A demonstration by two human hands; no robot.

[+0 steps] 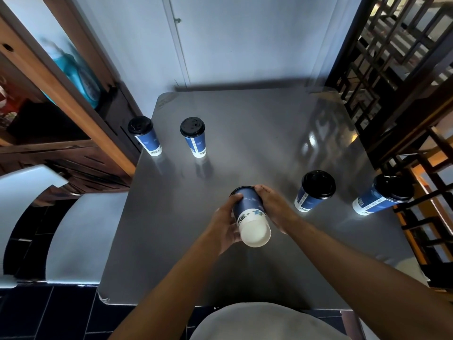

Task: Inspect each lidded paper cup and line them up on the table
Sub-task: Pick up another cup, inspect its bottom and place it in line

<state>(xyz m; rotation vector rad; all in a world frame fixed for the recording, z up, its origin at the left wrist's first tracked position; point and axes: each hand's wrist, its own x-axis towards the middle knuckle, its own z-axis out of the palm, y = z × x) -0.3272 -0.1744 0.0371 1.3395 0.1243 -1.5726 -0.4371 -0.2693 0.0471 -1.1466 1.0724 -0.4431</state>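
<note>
1. At table centre, toward 6 o'clock: holding one lidded paper cup [250, 212] in both hands, tipped over so white base is facing camera and black lid is pointing away toward 12 o'clock.
2. Gripping: left hand [226, 224] wrapping cup's lower wall from 9 o'clock side; right hand [273, 204] clasping upper wall near lid from 3 o'clock side. Both closed around cup, neither released.
3. Judging step: inspecting underway, base being checked; cup lifted off grey table [245, 123], not yet placed.
4. Standing upright at 10 o'clock: far-left cup [144, 136] just at table edge, with second left cup [195, 137] near it at 11 o'clock. Roughly side by side, looking like a row being started, though cannot tell if inspected.
5. Sitting at 3 o'clock: near-right cup [315, 191] upright, outer right cup [382, 196] close to right table edge. Leaning look probably lens distortion.
6. Estimating progress: five cups visible, one in hand, no single line formed across all five. Remaining: finishing this check, setting cup down, bringing right pair into line with left pair.
</note>
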